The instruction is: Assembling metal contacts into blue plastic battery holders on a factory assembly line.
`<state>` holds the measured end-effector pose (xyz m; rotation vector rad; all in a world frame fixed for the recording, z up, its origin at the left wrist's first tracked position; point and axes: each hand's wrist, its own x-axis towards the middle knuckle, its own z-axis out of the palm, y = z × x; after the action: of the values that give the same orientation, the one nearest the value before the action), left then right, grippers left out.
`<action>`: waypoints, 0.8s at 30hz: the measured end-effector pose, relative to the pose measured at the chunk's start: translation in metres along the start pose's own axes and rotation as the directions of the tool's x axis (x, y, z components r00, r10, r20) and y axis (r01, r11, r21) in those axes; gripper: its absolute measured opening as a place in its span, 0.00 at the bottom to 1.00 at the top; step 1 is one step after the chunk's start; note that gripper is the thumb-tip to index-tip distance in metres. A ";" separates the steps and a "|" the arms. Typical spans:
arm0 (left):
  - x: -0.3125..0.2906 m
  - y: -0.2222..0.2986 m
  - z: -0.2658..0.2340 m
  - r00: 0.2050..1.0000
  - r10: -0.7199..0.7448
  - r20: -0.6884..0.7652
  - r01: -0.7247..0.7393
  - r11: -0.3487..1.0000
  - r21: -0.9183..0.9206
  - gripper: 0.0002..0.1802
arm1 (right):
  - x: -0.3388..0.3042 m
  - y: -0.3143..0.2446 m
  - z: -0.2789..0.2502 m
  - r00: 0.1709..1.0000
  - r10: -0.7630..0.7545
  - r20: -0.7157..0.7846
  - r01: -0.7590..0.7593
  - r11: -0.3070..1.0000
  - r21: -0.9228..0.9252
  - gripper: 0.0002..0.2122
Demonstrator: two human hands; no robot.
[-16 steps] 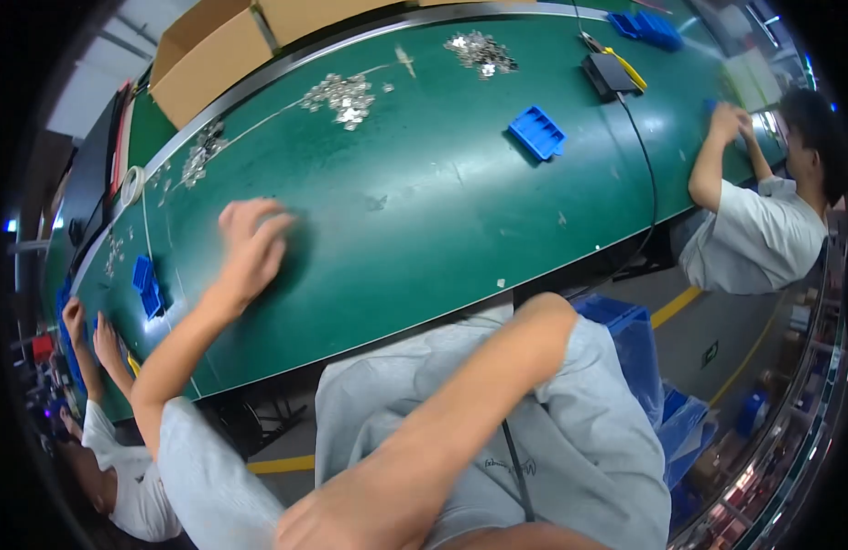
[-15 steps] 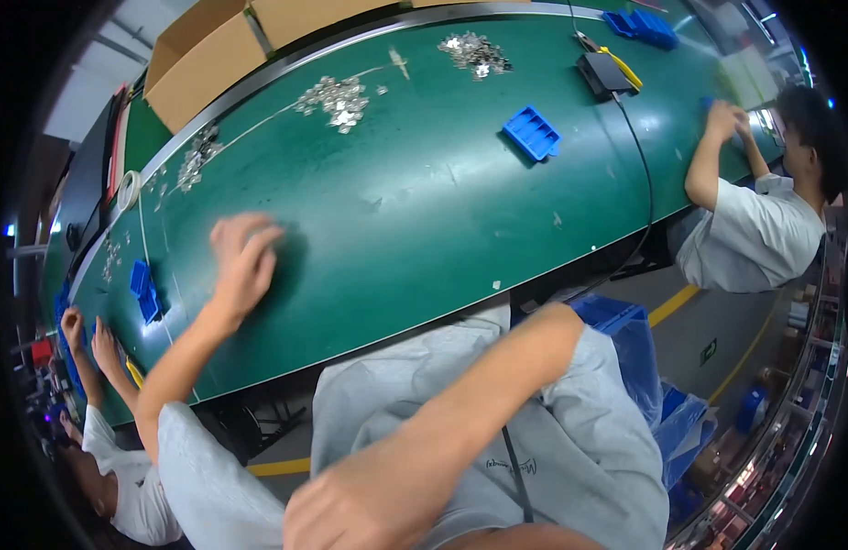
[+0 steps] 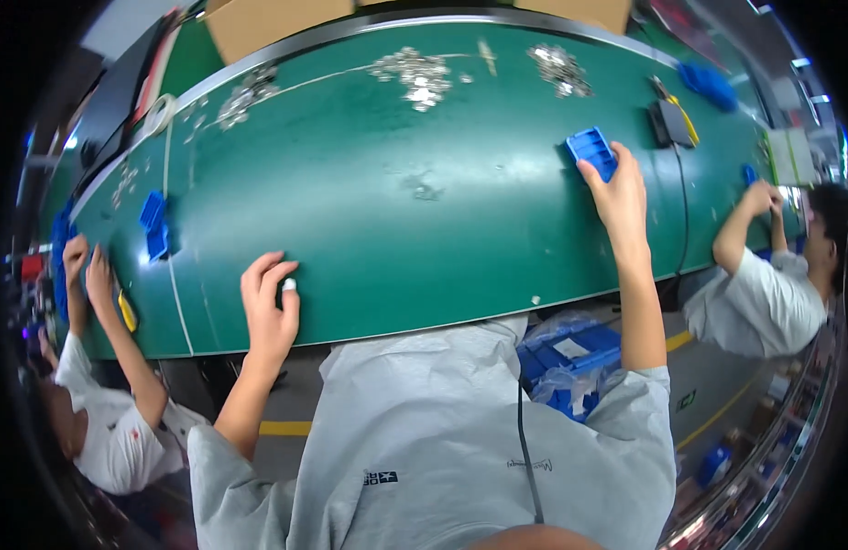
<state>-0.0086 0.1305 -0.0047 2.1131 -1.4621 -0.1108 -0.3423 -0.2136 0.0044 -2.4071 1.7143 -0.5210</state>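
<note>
The head view cuts off the cardboard boxes [image 3: 277, 29] at its top rim, and the small metal pieces [image 3: 422, 81] heaped along the far side of the green table [image 3: 424, 238] run together in a blur we cannot sort into single parts. Fingers hide the right-hand edge of the blue tray [image 3: 587, 148], and we cannot tell whether its underside touches the table. A white patch covers the left thumb's tip; it may be a finger cover, though at this size we are unsure.

Our right hand [image 3: 619, 197] reaches forward over the table, thumb on the tray's near side and fingers round its right, closed on it. Our left hand [image 3: 273, 307] stays low near the front edge, palm inward, fingers loosely bent and parted from the thumb; we see nothing clearly gripped in it.

To the right of the tray, a black box [image 3: 667, 126] sits beside yellow-handled pliers [image 3: 689, 126], its cable [image 3: 683, 211] running down past our right forearm. Another blue tray [image 3: 154, 225] lies far left. Co-workers sit at both ends, one on the right [image 3: 758, 302], one on the left [image 3: 117, 445].
</note>
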 end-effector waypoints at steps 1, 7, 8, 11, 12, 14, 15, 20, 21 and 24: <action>-0.001 0.000 -0.003 1.000 -0.029 -0.004 0.029 0.998 -0.051 0.17 | -0.002 -0.019 -0.003 1.000 -0.018 -0.004 0.018 1.000 -0.002 0.28; 0.033 -0.037 -0.007 0.976 -0.213 -0.051 0.177 0.903 -0.393 0.11 | -0.012 -0.036 0.027 1.000 -0.021 -0.023 0.030 0.825 0.564 0.26; 0.048 -0.048 -0.005 0.971 -0.215 -0.100 0.164 0.913 -0.374 0.12 | -0.014 -0.054 0.014 0.991 0.051 0.125 -0.124 0.701 0.702 0.23; 0.111 -0.082 -0.010 0.932 -0.234 -0.278 0.138 0.935 -0.327 0.13 | -0.011 -0.110 0.000 0.940 -0.112 0.322 -0.269 0.336 0.902 0.19; 0.133 -0.098 -0.006 0.915 -0.240 -0.325 0.142 0.944 -0.299 0.12 | -0.013 -0.135 0.006 0.935 -0.148 0.323 -0.279 0.255 0.926 0.19; 0.170 -0.121 0.001 0.887 -0.263 -0.379 0.188 0.957 -0.222 0.13 | -0.015 -0.179 0.019 0.860 -0.302 0.411 -0.422 0.030 0.906 0.20; 0.185 -0.132 0.006 0.891 -0.208 -0.404 0.163 0.976 -0.142 0.14 | -0.013 -0.196 0.029 0.827 -0.360 0.432 -0.462 0.003 0.887 0.19; 0.224 -0.131 0.024 0.888 -0.316 -0.334 0.329 0.944 -0.019 0.16 | -0.015 -0.236 0.066 0.766 -0.416 0.490 -0.563 -0.067 0.824 0.15; 0.227 -0.129 0.024 0.890 -0.314 -0.332 0.327 0.945 -0.017 0.16 | -0.018 -0.235 0.071 0.763 -0.410 0.499 -0.569 -0.063 0.820 0.15; 0.227 -0.155 0.018 0.893 -0.301 -0.336 0.308 0.951 -0.033 0.14 | -0.033 -0.237 0.077 0.723 -0.436 0.535 -0.609 -0.037 0.792 0.15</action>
<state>0.2056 -0.0388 -0.0410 2.2323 -0.9307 0.1456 -0.1138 -0.1089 0.0001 -0.9389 0.5190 -0.4524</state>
